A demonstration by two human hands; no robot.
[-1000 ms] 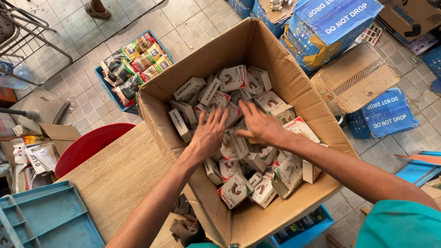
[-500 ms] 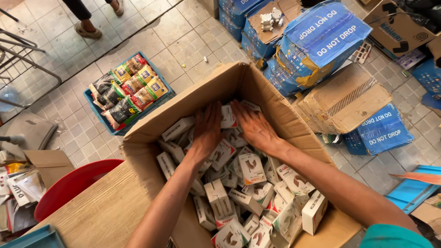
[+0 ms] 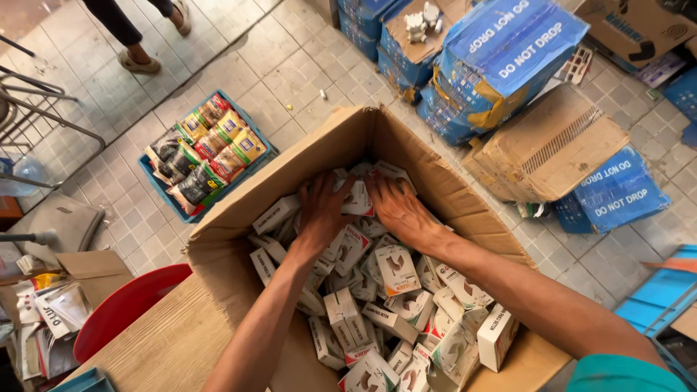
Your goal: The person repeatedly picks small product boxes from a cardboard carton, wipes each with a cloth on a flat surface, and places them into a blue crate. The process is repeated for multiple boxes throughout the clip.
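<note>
A big open cardboard box (image 3: 435,174) sits on a wooden table and is filled with several small white cartons (image 3: 396,268) lying loose in a heap. Both my arms reach into it. My left hand (image 3: 323,207) lies palm down on the cartons at the far end of the box, fingers curled around one small white carton (image 3: 357,199). My right hand (image 3: 396,207) presses on the same carton from the other side, fingers spread over the pile. The two hands nearly touch.
A red tub (image 3: 123,308) stands left of the box on the wooden table (image 3: 167,348). On the tiled floor lie a blue crate of snack packets (image 3: 207,156), stacked blue-wrapped parcels (image 3: 508,51) and brown cartons (image 3: 552,145). Another person's legs (image 3: 138,33) stand far left.
Both hands have slid from the middle of the heap toward the far end of the box and drawn together over one carton. The view has tilted forward.
</note>
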